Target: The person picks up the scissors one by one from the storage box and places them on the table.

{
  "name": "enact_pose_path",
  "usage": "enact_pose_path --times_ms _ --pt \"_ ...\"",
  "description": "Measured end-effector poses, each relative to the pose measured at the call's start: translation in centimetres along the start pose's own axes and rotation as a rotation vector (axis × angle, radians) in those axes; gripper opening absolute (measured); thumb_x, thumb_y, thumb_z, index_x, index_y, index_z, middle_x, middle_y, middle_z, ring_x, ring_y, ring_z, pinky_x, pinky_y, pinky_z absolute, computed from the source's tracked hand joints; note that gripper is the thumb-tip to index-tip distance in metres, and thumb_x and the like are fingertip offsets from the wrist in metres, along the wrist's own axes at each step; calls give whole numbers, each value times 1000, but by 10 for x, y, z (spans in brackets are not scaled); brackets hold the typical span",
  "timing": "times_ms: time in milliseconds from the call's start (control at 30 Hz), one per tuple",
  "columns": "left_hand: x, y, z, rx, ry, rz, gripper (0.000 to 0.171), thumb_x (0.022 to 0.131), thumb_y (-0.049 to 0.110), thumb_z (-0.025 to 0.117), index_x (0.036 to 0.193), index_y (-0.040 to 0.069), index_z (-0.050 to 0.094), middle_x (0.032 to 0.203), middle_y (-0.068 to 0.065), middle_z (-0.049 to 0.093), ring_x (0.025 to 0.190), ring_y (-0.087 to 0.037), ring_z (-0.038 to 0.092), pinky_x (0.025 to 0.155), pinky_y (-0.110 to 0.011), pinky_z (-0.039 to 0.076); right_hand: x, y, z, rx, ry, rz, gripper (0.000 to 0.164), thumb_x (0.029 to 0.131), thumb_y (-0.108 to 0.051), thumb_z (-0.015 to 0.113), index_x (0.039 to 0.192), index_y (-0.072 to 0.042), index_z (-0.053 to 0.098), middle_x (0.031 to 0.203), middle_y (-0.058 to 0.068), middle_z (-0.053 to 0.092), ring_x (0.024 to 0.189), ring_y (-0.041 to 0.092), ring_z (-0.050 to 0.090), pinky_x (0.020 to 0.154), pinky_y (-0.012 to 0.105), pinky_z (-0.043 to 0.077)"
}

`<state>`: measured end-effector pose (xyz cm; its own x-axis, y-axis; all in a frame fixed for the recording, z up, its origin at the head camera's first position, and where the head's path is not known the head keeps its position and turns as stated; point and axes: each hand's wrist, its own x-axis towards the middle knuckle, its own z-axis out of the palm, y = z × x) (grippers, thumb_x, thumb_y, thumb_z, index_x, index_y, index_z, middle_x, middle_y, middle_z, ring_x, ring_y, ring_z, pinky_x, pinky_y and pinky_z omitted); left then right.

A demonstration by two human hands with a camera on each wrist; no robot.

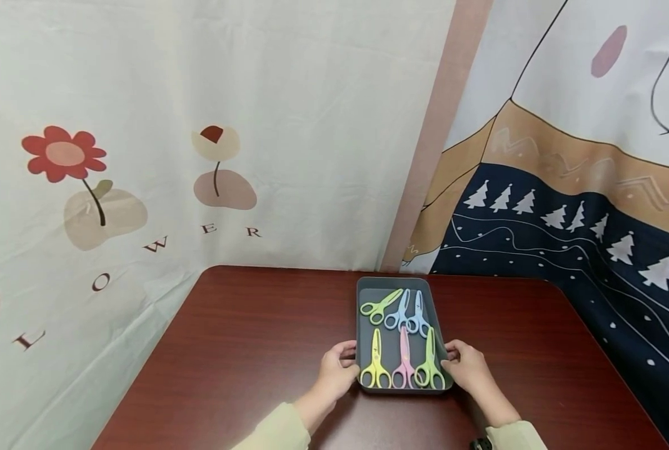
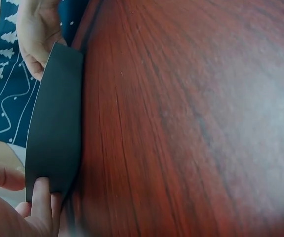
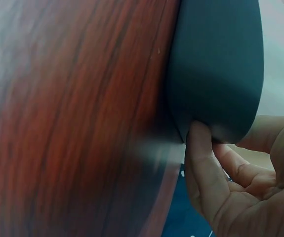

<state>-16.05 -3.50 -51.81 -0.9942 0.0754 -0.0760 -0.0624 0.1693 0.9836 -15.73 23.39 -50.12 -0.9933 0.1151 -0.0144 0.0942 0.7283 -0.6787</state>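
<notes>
A dark grey rectangular tray (image 1: 389,345) is on the table, its long sides running away from me. In its far half are green scissors (image 1: 379,309), blue scissors (image 1: 397,320) and a second blue pair (image 1: 418,320). Nearer me lie yellow scissors (image 1: 376,365), pink scissors (image 1: 404,362) and another green pair (image 1: 429,365). My left hand (image 1: 333,370) grips the tray's left side near its front corner. Opposite it, my right hand (image 1: 469,367) holds the right side, thumb at the rim. In the right wrist view, fingertips (image 3: 199,129) press the tray's outer wall.
The reddish-brown wooden table (image 1: 244,350) extends to both sides of the tray. Just behind its far edge hangs a pale curtain (image 1: 312,156) with printed flowers; a dark blue cloth (image 1: 537,237) with white trees hangs at the right.
</notes>
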Motion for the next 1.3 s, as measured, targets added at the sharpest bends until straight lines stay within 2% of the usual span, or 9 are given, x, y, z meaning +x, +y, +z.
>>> enact_pose_path --times_ms 233,433,667,933,1100,1233,1300 --pt "-1 2 -14 4 -37 -3 57 68 -11 51 124 -8 53 114 -25 60 93 -29 63 61 -26 50 -1 -8 7 14 -6 -8 23 75 -1 68 98 4 64 82 8 63 75 18 58 65 31 47" --pt "0 -2 -22 -7 -27 -32 57 68 -12 51 125 -7 53 115 -25 60 93 -28 62 60 -28 51 -1 -12 14 14 -9 -21 24 75 -1 68 98 4 63 81 7 63 74 17 58 65 32 47" --pt "-1 -5 -27 -42 -35 -34 59 68 -12 51 127 -9 51 118 -28 57 95 -30 62 59 -29 51 -2 -14 17 21 -17 -21 25 76 -2 68 99 5 63 81 8 63 74 18 59 65 32 48" --pt "-1 -3 -28 -28 -44 -44 58 69 -10 52 127 -8 51 118 -25 58 92 -23 62 58 -25 51 -3 -14 16 30 -35 -19 29 77 -3 69 103 7 62 84 10 63 74 19 59 65 32 48" --pt "-2 -4 -28 -28 -36 -36 59 68 -11 52 127 -8 51 118 -26 58 91 -25 63 58 -26 51 -3 -15 15 37 -35 -27 31 76 -4 70 104 8 61 84 10 64 74 19 61 65 32 49" --pt "-10 13 -29 -40 -44 -43 58 68 -13 51 126 -11 50 119 -30 56 95 -33 62 61 -33 53 -4 -15 15 37 -47 -20 36 77 -5 71 108 8 61 85 10 65 73 18 61 63 31 48" --pt "-10 13 -29 -35 -45 -46 57 68 -13 51 126 -12 50 119 -31 56 96 -35 61 62 -35 53 -4 -14 14 45 -57 -14 39 77 -6 71 112 9 59 86 11 65 74 18 61 63 30 47"
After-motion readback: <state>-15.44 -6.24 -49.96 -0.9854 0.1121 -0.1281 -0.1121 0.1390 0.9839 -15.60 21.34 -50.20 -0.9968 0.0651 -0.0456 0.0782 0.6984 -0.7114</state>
